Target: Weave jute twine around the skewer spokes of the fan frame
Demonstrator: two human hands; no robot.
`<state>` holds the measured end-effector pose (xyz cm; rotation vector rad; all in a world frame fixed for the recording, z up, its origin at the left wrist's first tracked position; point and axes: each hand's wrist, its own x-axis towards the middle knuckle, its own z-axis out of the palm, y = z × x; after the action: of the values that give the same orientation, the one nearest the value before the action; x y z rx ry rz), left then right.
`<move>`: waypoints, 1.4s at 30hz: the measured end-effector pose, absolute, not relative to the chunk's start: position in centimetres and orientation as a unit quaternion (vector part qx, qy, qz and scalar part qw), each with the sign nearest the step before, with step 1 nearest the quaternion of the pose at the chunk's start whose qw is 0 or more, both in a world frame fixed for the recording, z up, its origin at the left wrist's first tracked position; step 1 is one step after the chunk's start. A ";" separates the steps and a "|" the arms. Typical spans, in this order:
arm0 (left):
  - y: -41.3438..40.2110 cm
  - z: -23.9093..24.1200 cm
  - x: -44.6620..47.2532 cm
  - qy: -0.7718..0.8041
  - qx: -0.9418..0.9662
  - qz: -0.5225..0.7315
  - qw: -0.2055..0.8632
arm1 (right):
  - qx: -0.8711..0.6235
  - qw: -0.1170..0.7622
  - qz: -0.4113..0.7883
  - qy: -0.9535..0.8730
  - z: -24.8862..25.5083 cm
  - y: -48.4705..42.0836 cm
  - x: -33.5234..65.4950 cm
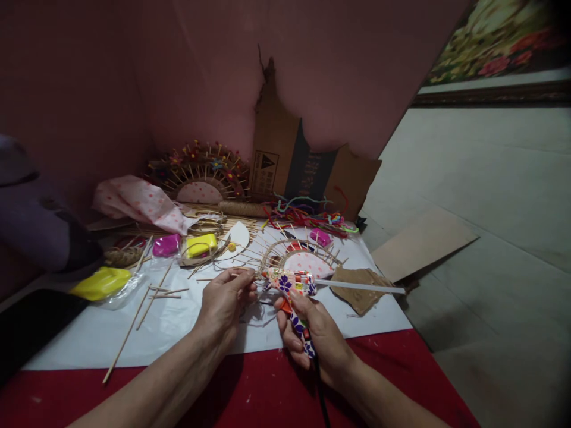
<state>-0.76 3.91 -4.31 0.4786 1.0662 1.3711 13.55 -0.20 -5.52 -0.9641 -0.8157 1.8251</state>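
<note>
My right hand (314, 333) is wrapped round the grip of a flower-patterned glue gun (292, 284), whose clear glue stick (361, 288) juts out to the right. The gun's nozzle points left, toward my left hand (225, 300). That hand pinches a thin wooden stick (213, 277) between thumb and fingers, right at the nozzle. Just behind the gun lies a half-round woven stick craft piece (303, 255) with a pink dotted centre. Everything sits on a white sheet (178, 324).
Loose sticks (154, 294) lie left of my hands. Pink (166, 245) and yellow (201, 245) clay packs, a yellow pack (102, 283), dotted cloth (140, 202), a finished fan craft (200, 172), coloured pipe cleaners (312, 215) and cardboard pieces (361, 280) crowd the back. A red cloth (401, 362) covers the front edge.
</note>
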 end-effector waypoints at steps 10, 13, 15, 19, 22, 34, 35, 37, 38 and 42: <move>3.9 -4.2 -0.7 0.459 0.192 0.602 0.624 | -0.397 0.457 0.728 -0.322 -5.4 -0.4 13.3; 3.9 -4.2 -0.7 0.458 0.190 0.602 0.626 | -0.398 0.459 0.727 -0.321 -5.4 -0.4 13.2; 3.9 -4.3 -0.7 0.457 0.190 0.602 0.627 | -0.396 0.462 0.726 -0.321 -5.4 -0.4 13.1; 3.9 -4.5 -0.7 0.456 0.191 0.602 0.627 | -0.392 0.469 0.726 -0.316 -5.5 -0.4 13.1; 3.9 -4.6 -0.7 0.455 0.193 0.602 0.627 | -0.392 0.468 0.725 -0.320 -5.5 -0.3 13.2; 3.9 -4.4 -0.7 0.453 0.192 0.604 0.627 | -0.403 0.459 0.722 -0.325 -5.3 -0.3 13.1; 3.9 -4.4 -0.7 0.452 0.192 0.605 0.627 | -0.403 0.459 0.722 -0.324 -5.3 -0.3 13.1; 3.9 -4.4 -0.6 0.450 0.193 0.605 0.627 | -0.402 0.459 0.723 -0.325 -5.3 -0.3 13.1; 3.9 -4.4 -0.6 0.450 0.193 0.606 0.627 | -0.401 0.458 0.723 -0.326 -5.3 -0.3 13.1; 3.9 -4.5 -0.6 0.448 0.193 0.607 0.627 | -0.402 0.457 0.723 -0.327 -5.4 -0.3 13.2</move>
<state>-0.64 3.91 -4.45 0.4414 1.0277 1.3913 13.16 -0.33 -5.38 -0.9902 -0.8070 1.7815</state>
